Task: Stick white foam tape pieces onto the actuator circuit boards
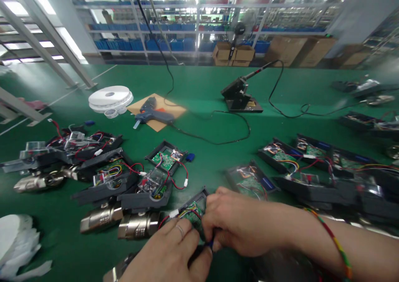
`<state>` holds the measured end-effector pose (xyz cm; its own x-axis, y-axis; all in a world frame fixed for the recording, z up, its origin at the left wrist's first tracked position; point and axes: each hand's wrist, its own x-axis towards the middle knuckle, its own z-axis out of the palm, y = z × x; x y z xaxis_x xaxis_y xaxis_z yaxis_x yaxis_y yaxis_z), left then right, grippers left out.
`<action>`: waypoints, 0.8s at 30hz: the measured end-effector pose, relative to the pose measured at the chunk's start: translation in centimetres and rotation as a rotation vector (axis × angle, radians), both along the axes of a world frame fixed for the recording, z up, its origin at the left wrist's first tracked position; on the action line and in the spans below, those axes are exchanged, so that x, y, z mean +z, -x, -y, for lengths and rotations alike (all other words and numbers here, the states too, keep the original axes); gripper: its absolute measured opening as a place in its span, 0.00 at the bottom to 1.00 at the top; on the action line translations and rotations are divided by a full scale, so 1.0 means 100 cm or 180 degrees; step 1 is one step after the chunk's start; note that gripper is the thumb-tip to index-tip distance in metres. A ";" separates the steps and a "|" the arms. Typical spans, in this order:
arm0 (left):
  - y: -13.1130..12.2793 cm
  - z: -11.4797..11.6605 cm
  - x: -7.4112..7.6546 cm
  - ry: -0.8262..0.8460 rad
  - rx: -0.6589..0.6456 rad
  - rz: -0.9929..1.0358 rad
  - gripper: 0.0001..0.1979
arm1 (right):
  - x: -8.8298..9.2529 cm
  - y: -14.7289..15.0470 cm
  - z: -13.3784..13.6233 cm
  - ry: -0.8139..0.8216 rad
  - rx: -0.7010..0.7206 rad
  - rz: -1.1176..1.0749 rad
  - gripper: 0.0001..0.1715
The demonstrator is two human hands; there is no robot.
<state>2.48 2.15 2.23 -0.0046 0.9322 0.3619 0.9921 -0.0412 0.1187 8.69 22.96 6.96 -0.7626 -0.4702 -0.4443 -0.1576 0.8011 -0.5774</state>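
From the head camera, both hands meet at the bottom centre of a green work table (205,91), over a small open housing with a green circuit board (193,210) and coloured wires inside it. The left hand (170,255) lies below and to the left of that board, fingers curled in against its near edge, a ring on one finger; the right hand (238,224) comes in from the right, a braided multicoloured bracelet (335,242) on its wrist, its fingers bent and pinching at the board's right side, where a small blue part (210,244) shows between the two hands. How firmly either hand grips cannot be told, as the fingertips are partly hidden. Just left of the board lie metal valve bodies (137,225) with grey actuator housings (146,194) and red and black wiring on top. Another open board housing (166,157) sits further up the table, and a row of similar assemblies (311,165) stretches along the right. Well beyond the hands, a blue-grey glue gun (152,114) rests on a piece of brown cardboard (170,109), beside rolls of white tape (109,98); a soldering iron in its stand (241,95) stands further right, its black cord looping across the table. White crumpled paper (17,240) lies at the lower left edge
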 end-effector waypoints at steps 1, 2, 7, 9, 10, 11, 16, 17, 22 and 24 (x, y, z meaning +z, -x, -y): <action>0.000 -0.001 0.001 -0.0002 -0.0001 0.0013 0.19 | 0.001 0.000 -0.001 0.0009 0.0029 -0.0006 0.06; 0.000 -0.001 0.002 -0.0021 -0.0007 0.0014 0.19 | 0.002 0.000 -0.001 0.0029 0.0070 -0.0023 0.06; 0.000 -0.005 0.007 -0.0081 -0.0080 -0.0014 0.14 | 0.008 -0.008 -0.009 0.0135 0.0070 -0.0209 0.11; 0.001 -0.004 0.007 0.0023 -0.0067 0.0029 0.12 | 0.008 -0.013 -0.011 0.0112 0.0084 -0.0432 0.11; 0.001 -0.003 0.007 0.0096 -0.0055 0.0070 0.11 | 0.008 -0.015 -0.012 0.0077 0.0131 -0.0541 0.09; 0.001 -0.002 0.006 0.0172 -0.0047 0.0112 0.10 | 0.008 -0.016 -0.012 0.0022 0.0187 -0.0630 0.08; 0.001 0.002 -0.002 0.0536 -0.0071 0.0245 0.08 | 0.006 -0.018 -0.010 -0.0195 0.0450 -0.0960 0.04; 0.001 0.002 -0.002 0.0575 -0.0085 0.0265 0.08 | 0.006 -0.017 -0.010 -0.0200 0.0474 -0.1021 0.05; 0.002 0.000 -0.002 0.0610 -0.0069 0.0269 0.10 | 0.009 -0.014 -0.009 -0.0296 0.0524 -0.1035 0.04; 0.002 0.000 -0.002 0.0567 -0.0062 0.0267 0.10 | 0.007 -0.013 -0.009 -0.0310 0.0510 -0.0971 0.05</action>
<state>2.29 2.16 2.02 -0.0091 0.9817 0.1904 0.9776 -0.0313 0.2081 10.01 23.82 7.66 -0.7870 -0.5613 -0.2562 -0.4391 0.8012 -0.4066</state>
